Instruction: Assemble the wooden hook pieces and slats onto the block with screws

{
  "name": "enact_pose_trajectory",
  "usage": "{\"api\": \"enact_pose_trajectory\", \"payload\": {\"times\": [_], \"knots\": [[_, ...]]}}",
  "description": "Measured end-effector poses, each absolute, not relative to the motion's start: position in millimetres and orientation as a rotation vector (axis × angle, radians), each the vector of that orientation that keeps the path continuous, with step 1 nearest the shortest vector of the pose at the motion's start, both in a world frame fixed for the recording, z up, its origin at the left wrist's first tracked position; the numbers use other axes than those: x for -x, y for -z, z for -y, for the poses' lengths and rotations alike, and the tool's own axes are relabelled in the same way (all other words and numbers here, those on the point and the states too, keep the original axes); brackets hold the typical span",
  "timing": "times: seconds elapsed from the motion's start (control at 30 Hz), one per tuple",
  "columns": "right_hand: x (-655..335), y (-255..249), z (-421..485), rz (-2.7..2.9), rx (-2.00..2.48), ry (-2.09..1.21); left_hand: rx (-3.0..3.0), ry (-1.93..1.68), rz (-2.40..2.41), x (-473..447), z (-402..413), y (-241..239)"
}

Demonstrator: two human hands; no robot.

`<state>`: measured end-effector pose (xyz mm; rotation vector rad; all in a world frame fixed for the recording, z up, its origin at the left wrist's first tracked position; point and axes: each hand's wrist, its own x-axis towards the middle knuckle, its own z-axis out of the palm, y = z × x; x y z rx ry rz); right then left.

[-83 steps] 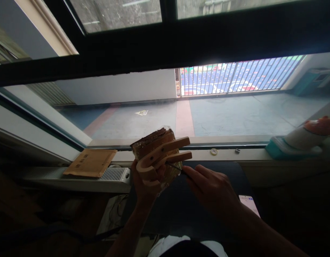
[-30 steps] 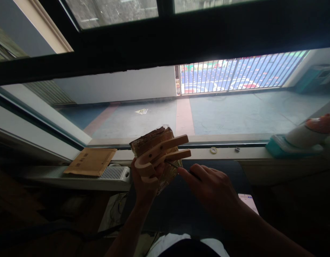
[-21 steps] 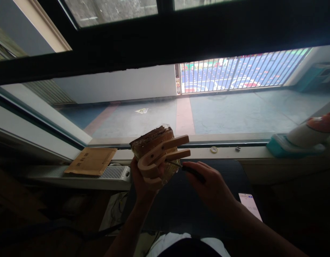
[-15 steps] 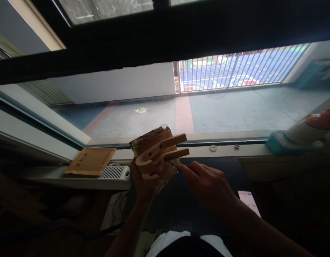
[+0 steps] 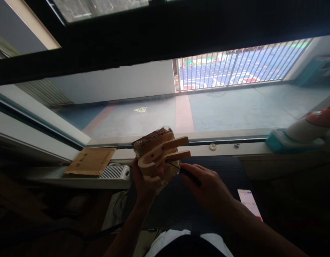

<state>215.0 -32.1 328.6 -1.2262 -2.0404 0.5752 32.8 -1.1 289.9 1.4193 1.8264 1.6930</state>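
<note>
My left hand (image 5: 144,187) is closed around a block wrapped in clear plastic (image 5: 152,139), with a dark, rough layered top, and curved pale wooden pieces (image 5: 157,152) lying against it. Two wooden prongs point right, and dark round holes show in the upper piece. In my right hand (image 5: 209,184) is a thin screwdriver (image 5: 191,174) with a dark handle. Its shaft reaches left to the underside of the lower prong; the tip's exact contact is hard to see. The left fingers are partly hidden behind the wood.
Below the hands is a dark table (image 5: 167,210), with a lit phone (image 5: 249,203) at its right. A tape roll (image 5: 213,146) and a small grey item (image 5: 236,145) sit on the windowsill. A brown envelope (image 5: 90,161) lies on the radiator (image 5: 119,173). A teal-based object (image 5: 284,142) stands right.
The wooden pieces and wrapped block have shifted slightly right. My right hand has turned and its grip has changed, so the screwdriver's dark handle now shows.
</note>
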Motion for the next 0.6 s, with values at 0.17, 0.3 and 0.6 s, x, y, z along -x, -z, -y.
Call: {"api": "enact_pose_trajectory", "payload": {"times": [0.17,0.3,0.6], "knots": [[-214,-337,33,2.181,1.190,-0.215,-1.441,-1.640,-1.841,-35,3,-292],[-208,-324,34,2.056,1.140,-0.318,-1.433,-1.651,-1.844,-33,3,-288],[-210,-309,28,1.677,1.250,-0.906,-1.488,-1.655,-1.822,-32,0,-283]]}}
